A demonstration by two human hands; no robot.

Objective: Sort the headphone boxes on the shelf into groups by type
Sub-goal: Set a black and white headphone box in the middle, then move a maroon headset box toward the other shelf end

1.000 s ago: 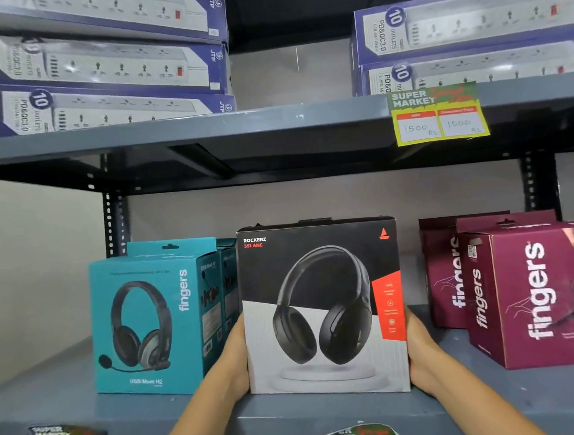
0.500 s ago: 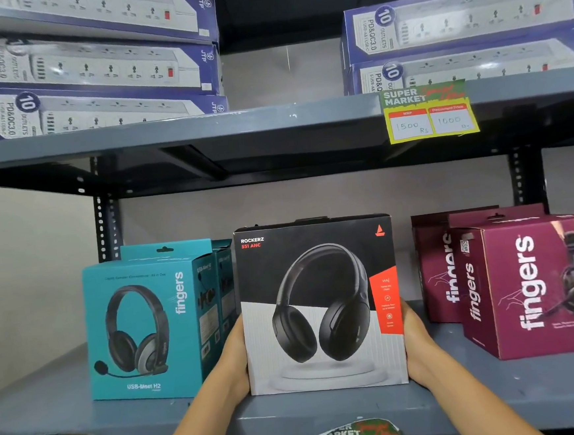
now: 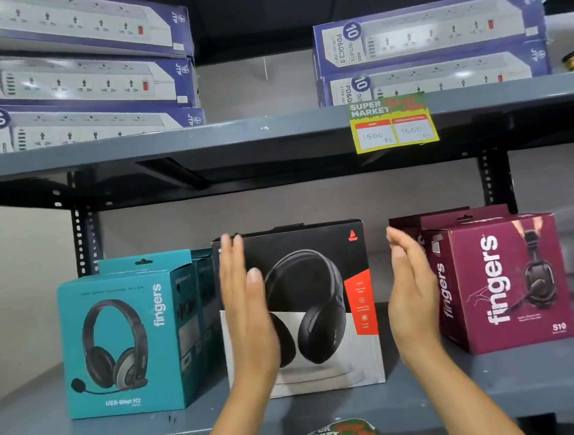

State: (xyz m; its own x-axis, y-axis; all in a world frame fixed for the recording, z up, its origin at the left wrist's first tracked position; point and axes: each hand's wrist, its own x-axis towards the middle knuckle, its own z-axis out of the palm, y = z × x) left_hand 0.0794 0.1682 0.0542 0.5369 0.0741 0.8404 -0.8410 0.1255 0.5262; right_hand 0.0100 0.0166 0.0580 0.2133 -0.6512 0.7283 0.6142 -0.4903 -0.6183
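Both hands are raised in front of the middle of the lower shelf [image 3: 328, 411], palms turned toward each other and fingers pointing up, with nothing held in either. Left hand [image 3: 249, 320] stands upright with its fingers straight and close together, slightly blurred, and overlaps the left part of the black-and-white headphone box [image 3: 323, 303] in the view; whether it touches the box cannot be told. Right hand [image 3: 410, 297] is open too, its fingers lightly curved, and it stands off the box's right edge, in front of the gap between that box and the maroon headphone boxes [image 3: 503, 279]. Both forearms come up from the bottom edge of the view and lean slightly outward from each other.

The black-and-white box stands upright in the middle of the shelf, a little back from the front edge, its printed front facing out. To its left, just beside it, stand the teal headphone boxes [image 3: 123, 340], the front one nearest the shelf's front edge and another behind it. To its right the maroon boxes stand turned at an angle, one in front and another behind.

On the upper shelf [image 3: 204, 145] lie two stacks of power strip boxes [image 3: 72, 83], one stack toward each end. A price tag [image 3: 393, 123] hangs from that shelf's front edge above the right hand.
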